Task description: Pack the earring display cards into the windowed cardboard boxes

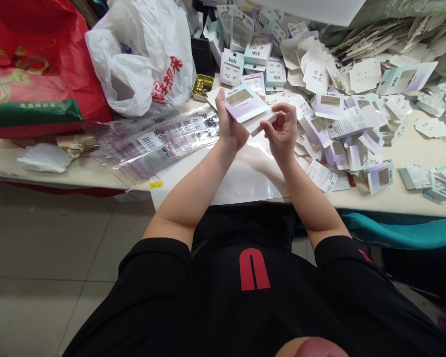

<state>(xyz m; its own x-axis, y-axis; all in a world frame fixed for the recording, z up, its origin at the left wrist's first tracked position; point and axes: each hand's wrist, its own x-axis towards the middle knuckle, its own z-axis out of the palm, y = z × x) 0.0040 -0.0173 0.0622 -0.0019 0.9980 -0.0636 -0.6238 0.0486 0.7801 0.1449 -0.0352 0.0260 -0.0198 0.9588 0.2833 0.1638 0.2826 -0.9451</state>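
Observation:
My left hand (230, 126) grips a small cardboard box (247, 110) in white, mint and lilac, with a window cut in its front and "kids" printed on it. The box is tilted toward me. At its lower right end, the fingers of my right hand (283, 129) are closed on a white flap (263, 120) of the box. Whether anything is inside the box, I cannot tell. Below both hands lies a glossy white sheet (223, 176) on the table. Beyond them stand several similar boxes (232, 67) with earrings showing in their windows.
Folded boxes (330, 105) and white earring cards (315, 74) are heaped to the right and back. A small tin (202, 87) of gold-coloured bits stands behind my left hand. To the left are clear plastic bags (148, 144), a white carrier bag (144, 54) and a red bag (40, 59).

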